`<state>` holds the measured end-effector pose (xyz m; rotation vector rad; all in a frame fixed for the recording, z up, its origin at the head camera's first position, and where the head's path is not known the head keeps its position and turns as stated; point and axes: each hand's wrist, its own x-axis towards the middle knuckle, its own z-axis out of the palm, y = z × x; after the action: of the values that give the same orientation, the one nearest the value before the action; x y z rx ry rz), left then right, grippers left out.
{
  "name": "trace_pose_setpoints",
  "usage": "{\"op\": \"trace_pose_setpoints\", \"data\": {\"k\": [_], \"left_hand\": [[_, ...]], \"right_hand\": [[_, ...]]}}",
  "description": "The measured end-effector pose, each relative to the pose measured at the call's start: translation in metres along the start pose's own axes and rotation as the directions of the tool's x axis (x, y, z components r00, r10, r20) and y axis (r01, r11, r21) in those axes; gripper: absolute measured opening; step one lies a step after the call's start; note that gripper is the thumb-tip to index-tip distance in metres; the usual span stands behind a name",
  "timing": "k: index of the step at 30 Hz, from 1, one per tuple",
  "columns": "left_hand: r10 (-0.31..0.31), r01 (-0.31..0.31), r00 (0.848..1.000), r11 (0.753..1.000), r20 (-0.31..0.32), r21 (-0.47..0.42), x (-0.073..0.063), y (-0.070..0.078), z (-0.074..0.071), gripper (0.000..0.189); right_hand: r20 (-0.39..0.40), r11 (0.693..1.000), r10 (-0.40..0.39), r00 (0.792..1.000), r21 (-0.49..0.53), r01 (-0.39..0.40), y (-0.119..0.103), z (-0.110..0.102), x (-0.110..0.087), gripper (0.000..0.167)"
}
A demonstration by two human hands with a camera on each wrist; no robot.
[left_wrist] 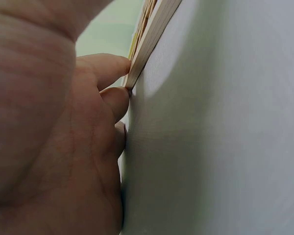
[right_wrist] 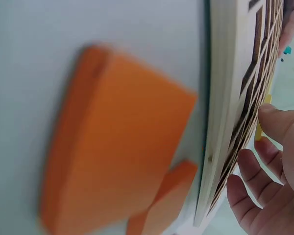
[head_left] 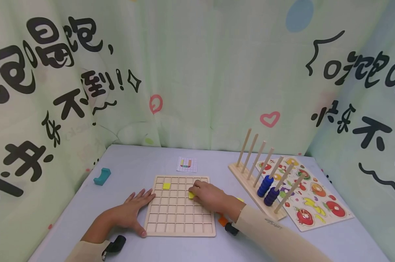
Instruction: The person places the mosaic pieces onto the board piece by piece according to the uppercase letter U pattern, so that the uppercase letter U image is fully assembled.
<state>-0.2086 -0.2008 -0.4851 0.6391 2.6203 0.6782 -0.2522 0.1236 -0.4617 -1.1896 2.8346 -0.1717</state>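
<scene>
A square wooden grid board (head_left: 181, 219) lies on the table before me, with one yellow tile (head_left: 166, 186) in its upper left. My left hand (head_left: 133, 211) spreads its fingers along the board's left side; in the left wrist view, fingertips (left_wrist: 118, 66) touch the board's edge. Over the upper right cells, my right hand (head_left: 210, 196) pinches a yellow piece (head_left: 191, 195) between thumb and fingers. The right wrist view shows that yellow piece (right_wrist: 258, 131) at the board's surface, partly hidden by the thumb. Orange blocks (right_wrist: 122, 142) lie beside the board's right edge.
Behind the board lies a small pattern card (head_left: 187, 169). A teal curved block (head_left: 102, 177) is at the left. To the right stand a wooden peg rack (head_left: 244, 177) with blue rings (head_left: 265, 185) and a fruit puzzle board (head_left: 325, 222). Another yellow piece (head_left: 240, 199) shows behind my right wrist.
</scene>
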Motion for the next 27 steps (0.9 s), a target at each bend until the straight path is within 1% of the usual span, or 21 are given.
{"op": "trace_pose_setpoints", "data": {"k": [8, 13, 19, 27], "left_hand": [[-0.005, 0.005, 1.000, 1.000, -0.001, 0.007, 0.002, -0.001, 0.001, 0.131], [-0.013, 0.013, 1.000, 1.000, 0.005, 0.017, 0.004, -0.002, 0.002, 0.131], [-0.015, 0.014, 1.000, 1.000, 0.015, 0.022, 0.004, -0.004, 0.003, 0.131], [-0.026, 0.026, 1.000, 1.000, 0.001, 0.010, 0.003, -0.004, 0.003, 0.130]], "right_hand": [[0.042, 1.000, -0.012, 0.999, -0.016, 0.012, -0.012, 0.002, 0.012, 0.036], [0.035, 1.000, -0.014, 0.999, -0.008, 0.014, -0.019, -0.001, 0.018, 0.037], [0.027, 0.999, -0.034, 0.999, 0.007, 0.034, -0.026, -0.001, 0.029, 0.035], [0.021, 0.999, -0.051, 0.998, 0.016, 0.051, -0.030, -0.002, 0.041, 0.033]]}}
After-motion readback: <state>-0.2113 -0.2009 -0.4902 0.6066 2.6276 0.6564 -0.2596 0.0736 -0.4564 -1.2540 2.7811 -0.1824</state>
